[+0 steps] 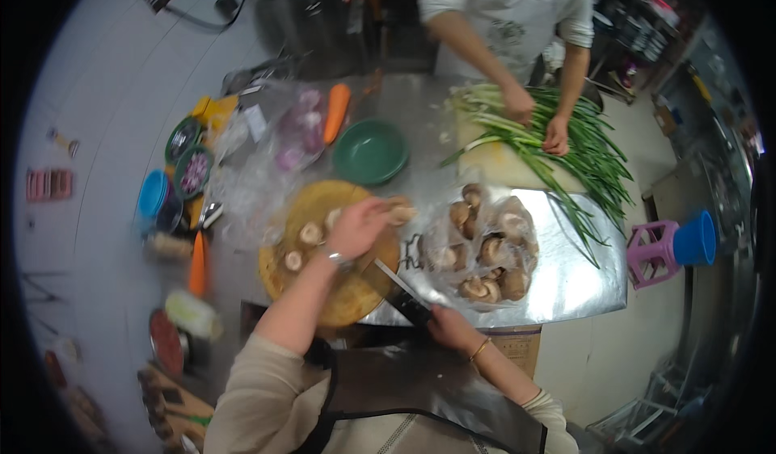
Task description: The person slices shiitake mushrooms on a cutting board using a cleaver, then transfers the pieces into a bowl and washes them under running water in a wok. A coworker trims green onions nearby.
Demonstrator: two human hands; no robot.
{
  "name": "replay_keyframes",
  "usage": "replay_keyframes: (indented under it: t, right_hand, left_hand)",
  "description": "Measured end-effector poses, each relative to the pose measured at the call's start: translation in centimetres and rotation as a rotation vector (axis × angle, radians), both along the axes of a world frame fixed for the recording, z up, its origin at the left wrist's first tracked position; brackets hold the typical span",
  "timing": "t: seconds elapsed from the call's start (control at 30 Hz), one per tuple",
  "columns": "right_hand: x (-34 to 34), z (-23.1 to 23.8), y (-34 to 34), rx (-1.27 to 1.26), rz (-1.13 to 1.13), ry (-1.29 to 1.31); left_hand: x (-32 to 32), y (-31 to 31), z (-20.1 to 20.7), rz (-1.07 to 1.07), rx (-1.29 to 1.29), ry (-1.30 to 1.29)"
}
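My left hand (360, 229) is over the round wooden chopping board (343, 304), fingers closed on a brown-capped mushroom (400, 211) just past the board's right edge. Several more mushrooms (310, 233) lie on the board, left of that hand. In my right hand (454, 329), at the table's front edge, is the dark handle of a knife (406, 301). Its blade points up and left over the board's lower right, seen nearly edge-on. To the right, a clear plastic bag (529, 240) holds several brown mushrooms (489, 252).
Behind the board sit a green bowl (370, 153), a carrot (337, 113) and bagged purple onions (301, 135). Across the table a co-worker's hands (519, 105) handle green onions (594, 139) on a pale board (489, 163). A purple stool (651, 252) stands right.
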State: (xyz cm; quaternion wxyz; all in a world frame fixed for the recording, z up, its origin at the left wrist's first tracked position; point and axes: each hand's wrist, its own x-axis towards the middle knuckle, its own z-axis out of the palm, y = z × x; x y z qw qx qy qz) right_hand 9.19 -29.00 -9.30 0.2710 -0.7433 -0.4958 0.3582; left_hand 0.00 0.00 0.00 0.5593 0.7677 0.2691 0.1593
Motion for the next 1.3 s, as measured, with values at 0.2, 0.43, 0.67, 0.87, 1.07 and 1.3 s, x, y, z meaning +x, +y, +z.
replay_keyframes:
  t: [0.2, 0.43, 0.67, 0.87, 1.07, 1.3]
  right_hand:
    - [1.2, -0.6, -0.1, -0.042, -0.005, 0.213]
    - [0.2, 2.9, 2.8, -0.227, -0.092, 0.694]
    - [-0.8, 4.5, 4.9, -0.291, -0.081, 0.733]
    - [-0.8, 6.4, 5.1, -0.262, -0.108, 0.716]
    - [-1.7, 6.8, 5.2, -0.31, -0.074, 0.629]
    - [-2.4, 5.9, 5.4, -0.316, -0.02, 0.53]
  left_hand:
    - [-14.6, -3.4, -8.6, 0.453, -0.608, 0.234]
    - [-15.8, -5.9, -11.5, 0.583, 0.238, 0.405]
    - [-14.1, -2.3, -7.9, 0.064, 0.636, 0.539]
    - [-14.3, -1.7, -10.4, 0.274, 0.221, 0.38]
    - [-14.7, -3.1, -12.0, 0.701, -0.488, 0.155]
    - [-14.2, -3.6, -11.4, 0.766, -0.637, 0.122]
